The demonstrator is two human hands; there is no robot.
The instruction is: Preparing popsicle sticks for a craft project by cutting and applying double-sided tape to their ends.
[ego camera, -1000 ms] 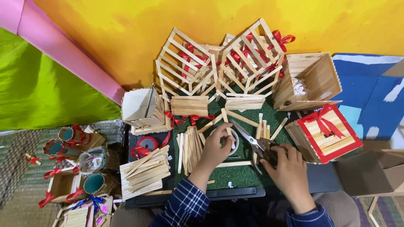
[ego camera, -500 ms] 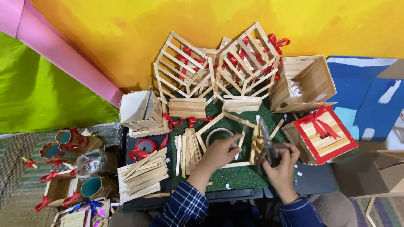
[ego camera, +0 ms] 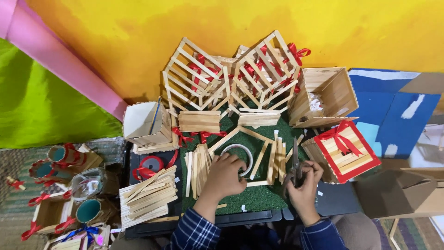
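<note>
My left hand (ego camera: 224,177) rests on the green mat (ego camera: 252,198), its fingers on the near edge of a roll of clear tape (ego camera: 238,156). My right hand (ego camera: 305,187) grips a pair of scissors (ego camera: 295,163) that point away from me, blades closed. The tape sits inside a frame of flat wooden sticks (ego camera: 259,139). A loose bundle of sticks (ego camera: 198,165) lies just left of my left hand, and several more sticks (ego camera: 276,156) lie between the two hands.
Slatted stick boxes with red ribbon (ego camera: 231,76) lean on the yellow wall. An open wooden box (ego camera: 326,95) and a red-lidded box with bow (ego camera: 347,150) sit right. A red ribbon spool (ego camera: 149,166), a stick pile (ego camera: 148,194) and decorated cups (ego camera: 64,155) lie left.
My left hand has settled onto the tape roll. The scissors in my right hand have swung from slanting left to pointing straight away from me.
</note>
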